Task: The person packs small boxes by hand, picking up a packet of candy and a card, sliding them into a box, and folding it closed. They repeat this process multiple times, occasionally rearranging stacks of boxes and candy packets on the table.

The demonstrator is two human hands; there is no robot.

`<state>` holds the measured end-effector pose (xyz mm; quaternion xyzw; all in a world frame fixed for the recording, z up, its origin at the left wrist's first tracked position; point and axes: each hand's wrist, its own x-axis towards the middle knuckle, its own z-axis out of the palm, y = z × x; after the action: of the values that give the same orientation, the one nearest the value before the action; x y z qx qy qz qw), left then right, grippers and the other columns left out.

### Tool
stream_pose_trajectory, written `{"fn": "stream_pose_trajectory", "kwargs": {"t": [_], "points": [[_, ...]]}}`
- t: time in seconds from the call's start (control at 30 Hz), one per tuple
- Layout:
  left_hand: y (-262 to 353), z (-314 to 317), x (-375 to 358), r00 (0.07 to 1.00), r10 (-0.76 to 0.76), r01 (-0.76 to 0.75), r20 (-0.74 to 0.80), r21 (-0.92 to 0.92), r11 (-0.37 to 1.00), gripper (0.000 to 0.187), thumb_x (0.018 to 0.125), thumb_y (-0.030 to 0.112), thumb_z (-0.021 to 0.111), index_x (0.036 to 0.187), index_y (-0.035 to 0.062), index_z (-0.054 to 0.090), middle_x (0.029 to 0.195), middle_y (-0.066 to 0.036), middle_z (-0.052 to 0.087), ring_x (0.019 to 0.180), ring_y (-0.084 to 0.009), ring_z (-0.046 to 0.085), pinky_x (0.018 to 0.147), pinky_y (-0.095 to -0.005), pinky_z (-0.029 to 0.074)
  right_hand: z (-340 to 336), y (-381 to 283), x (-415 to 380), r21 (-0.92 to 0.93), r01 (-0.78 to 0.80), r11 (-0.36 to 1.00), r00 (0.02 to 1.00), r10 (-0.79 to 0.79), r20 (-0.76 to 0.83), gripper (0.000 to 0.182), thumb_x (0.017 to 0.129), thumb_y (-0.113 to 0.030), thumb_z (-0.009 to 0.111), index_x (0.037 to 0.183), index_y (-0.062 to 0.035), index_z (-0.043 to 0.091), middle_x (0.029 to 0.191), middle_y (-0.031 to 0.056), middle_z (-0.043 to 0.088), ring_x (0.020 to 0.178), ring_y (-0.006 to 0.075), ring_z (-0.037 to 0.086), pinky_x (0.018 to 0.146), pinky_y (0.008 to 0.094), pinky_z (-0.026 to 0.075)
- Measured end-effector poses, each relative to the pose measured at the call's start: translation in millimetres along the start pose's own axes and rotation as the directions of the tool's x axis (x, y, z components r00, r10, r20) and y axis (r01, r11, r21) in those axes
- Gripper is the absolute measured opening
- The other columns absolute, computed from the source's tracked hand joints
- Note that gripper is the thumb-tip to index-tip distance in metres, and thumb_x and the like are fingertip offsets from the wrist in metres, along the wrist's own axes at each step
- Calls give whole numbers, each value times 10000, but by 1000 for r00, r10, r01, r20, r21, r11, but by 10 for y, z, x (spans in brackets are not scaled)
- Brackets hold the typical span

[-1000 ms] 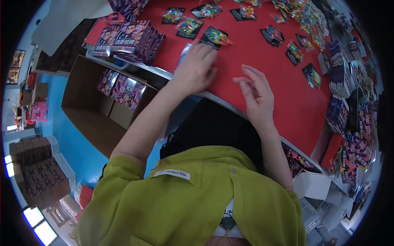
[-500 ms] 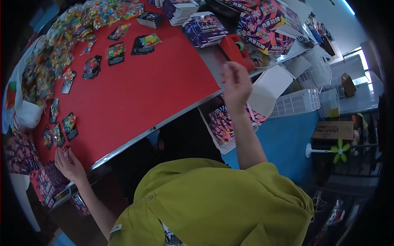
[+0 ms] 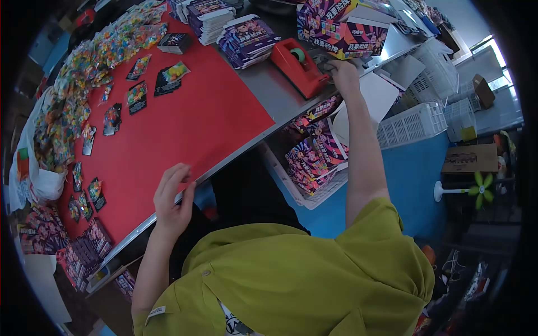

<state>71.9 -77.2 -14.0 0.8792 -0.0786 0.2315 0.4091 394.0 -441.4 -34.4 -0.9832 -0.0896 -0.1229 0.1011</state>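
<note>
My right hand [image 3: 345, 77] reaches in behind the red tape dispenser [image 3: 302, 70], beside the printed display box [image 3: 342, 33]. Its fingers are curled together among small greyish items; what they grip, if anything, is too small to name. Over the front edge of the red table mat [image 3: 185, 120] hovers my left hand [image 3: 172, 199], its fingers apart and nothing in them. Several black cards topped with bags of colourful pieces lie across the mat, among them one card set [image 3: 136, 97] and a fanned card stack [image 3: 171, 77].
Clear bags of colourful pieces [image 3: 70, 92] are heaped along the far left. Stacks of purple printed boxes [image 3: 246, 40] stand at the back. A white crate [image 3: 314, 196] of printed boxes sits below the table. A green-bladed fan [image 3: 481, 189] is at right.
My left hand has come right, away from the purple boxes at the table's left corner, and opened. My right hand has moved farther back past the tape dispenser. The view has shifted slightly.
</note>
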Motion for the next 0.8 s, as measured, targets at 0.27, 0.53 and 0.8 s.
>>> {"fn": "stream_pose_trajectory", "kwargs": {"t": [0.27, 0.53, 0.8], "points": [[166, 377, 256, 957, -127, 218, 261, -355, 909, 377, 821, -77, 567, 1181, 26, 521, 1047, -109, 585, 892, -175, 599, 762, -278, 503, 274, 159, -274, 831, 196, 521, 846, 338, -412, 242, 836, -70, 529, 1057, -51, 625, 1014, 142, 641, 914, 333, 613, 789, 386, 492], [296, 590, 414, 920, -126, 271, 371, -371, 888, 342, 851, -39, 556, 1182, 41, 528, 1022, -81, 596, 879, -148, 591, 784, -268, 492, 103, -63, -358, 57, -16, 998, 947, 34, -321, 284, 861, -184, 511, 1120, -108, 598, 1107, 87, 601, 1079, 249, 542, 971, 419, 310], [170, 588, 296, 902, -231, 381, 366, -418, 825, 336, 853, -29, 558, 1181, 39, 532, 1004, -66, 603, 880, -140, 585, 801, -270, 487, 51, 111, -220, 125, -17, 992, 984, 39, -173, 261, 863, -258, 541, 1036, -83, 627, 1069, 118, 606, 990, 295, 561, 948, 404, 309]]}}
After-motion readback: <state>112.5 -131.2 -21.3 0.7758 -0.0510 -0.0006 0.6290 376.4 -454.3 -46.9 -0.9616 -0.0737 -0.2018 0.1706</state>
